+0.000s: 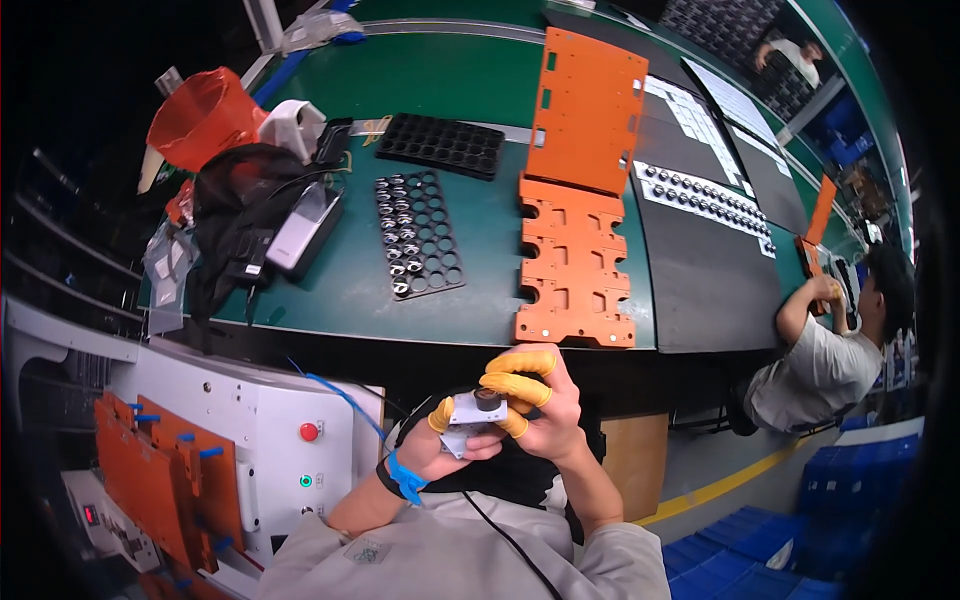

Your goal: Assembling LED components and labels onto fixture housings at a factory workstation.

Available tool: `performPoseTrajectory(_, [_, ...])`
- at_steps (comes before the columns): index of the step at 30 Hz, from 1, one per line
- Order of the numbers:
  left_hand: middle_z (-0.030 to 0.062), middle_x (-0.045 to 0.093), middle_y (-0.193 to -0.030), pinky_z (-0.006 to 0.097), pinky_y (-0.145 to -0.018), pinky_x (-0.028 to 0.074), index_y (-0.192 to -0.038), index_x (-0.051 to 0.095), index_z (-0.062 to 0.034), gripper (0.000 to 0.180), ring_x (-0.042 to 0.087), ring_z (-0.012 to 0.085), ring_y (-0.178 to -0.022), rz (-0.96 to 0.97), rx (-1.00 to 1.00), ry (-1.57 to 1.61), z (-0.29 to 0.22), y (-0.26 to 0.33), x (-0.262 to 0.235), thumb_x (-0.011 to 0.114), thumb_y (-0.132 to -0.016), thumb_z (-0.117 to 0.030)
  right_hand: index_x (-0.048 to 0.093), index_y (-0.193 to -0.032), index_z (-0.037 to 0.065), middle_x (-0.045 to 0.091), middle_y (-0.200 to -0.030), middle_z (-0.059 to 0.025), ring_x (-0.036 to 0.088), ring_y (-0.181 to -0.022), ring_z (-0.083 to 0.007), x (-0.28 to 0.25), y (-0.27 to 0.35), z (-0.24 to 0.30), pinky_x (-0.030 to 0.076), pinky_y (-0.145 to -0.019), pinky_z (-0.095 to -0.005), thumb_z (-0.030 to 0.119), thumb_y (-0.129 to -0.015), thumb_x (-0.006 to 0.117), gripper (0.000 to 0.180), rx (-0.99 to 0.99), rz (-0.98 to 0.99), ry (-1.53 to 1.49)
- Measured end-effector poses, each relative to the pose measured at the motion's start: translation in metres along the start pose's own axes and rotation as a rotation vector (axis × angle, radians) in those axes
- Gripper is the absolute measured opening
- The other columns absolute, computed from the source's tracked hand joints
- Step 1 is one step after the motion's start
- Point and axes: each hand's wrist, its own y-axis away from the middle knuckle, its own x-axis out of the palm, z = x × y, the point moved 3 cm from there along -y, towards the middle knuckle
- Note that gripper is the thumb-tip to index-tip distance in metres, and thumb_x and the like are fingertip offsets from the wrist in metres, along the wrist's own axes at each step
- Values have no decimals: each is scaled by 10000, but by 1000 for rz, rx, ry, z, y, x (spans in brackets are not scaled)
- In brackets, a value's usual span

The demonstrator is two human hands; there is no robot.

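Note:
In front of my body, my left hand [425, 457] holds a small light-grey metal bracket [476, 411] between thumb and fingers. A dark round part [488, 399] sits on its top. My right hand [552, 412] closes round the bracket's right side, its fingertips at the dark part. Yellow covers are on several of my fingertips, and a blue strip is tied at my left wrist. On the bench beyond stands an orange fixture [575, 262] with cutouts and a raised lid [588, 110]. Left of it lies a black tray [432, 245] partly filled with shiny round parts.
An empty-looking black tray [440, 145] lies farther back. A black bag [235, 205] and orange bin [205, 120] crowd the left. Dark mats [705, 290] bear rows of round parts. A white machine [270, 400] stands lower left. A co-worker [830, 350] sits at right, near blue bins [740, 550].

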Motion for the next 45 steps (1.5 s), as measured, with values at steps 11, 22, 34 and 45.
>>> performPoseTrajectory(11, [115, 614, -1293, 230, -607, 376, -1499, 365, 27, 724, 444, 101, -719, -39, -7, -77, -2, -13, -12, 638, -963, -376, 714, -899, -70, 596, -660, -39, 489, -618, -65, -165, -52, -159, 412, -558, -292, 188, -908, 736, 259, 558, -320, 356])
performPoseTrajectory(22, [131, 565, -1313, 264, -658, 401, -1514, 320, 19, 854, 459, 152, -785, -98, -15, -105, -4, -8, -14, 748, -839, -281, 674, -783, -18, 550, -642, -7, 493, -572, -84, -181, -81, -219, 372, -514, -266, 214, -920, 673, 270, 1107, 166, 237])
performPoseTrajectory(34, [113, 526, -1279, 323, -800, 429, -1503, 361, 5, 750, 484, 208, -924, -124, 64, -106, -9, -5, 0, 613, -797, -1, 686, -787, -31, 670, -679, -120, 668, -604, -253, -169, -129, -191, 530, -558, -363, 225, -817, 739, 262, 1120, 408, 894])
performPoseTrajectory(45, [55, 612, -1133, 232, -530, 383, -1447, 442, -51, 540, 471, 115, -684, -265, 156, -221, -21, 27, -18, 474, -1047, -414, 683, -1008, 36, 647, -904, -111, 667, -856, -301, 48, -107, -92, 538, -711, -422, 237, -843, 751, 269, 76, 360, 523])
